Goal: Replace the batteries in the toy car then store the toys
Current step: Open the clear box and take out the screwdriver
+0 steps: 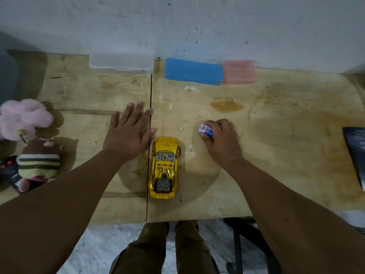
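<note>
Head view, left to right: plush toys [29,139] sit at the wooden table's [276,155] left edge. Your left hand [128,131] lies flat, fingers spread, holding nothing, just left of the gold toy car [164,167], which stands on its wheels between your hands. Your right hand [221,141] curls around a pack of batteries [206,129] on the tabletop.

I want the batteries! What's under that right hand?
The right hand curls over a blue-and-white battery pack on the table. Only the pack's end shows; the rest is covered.
</note>
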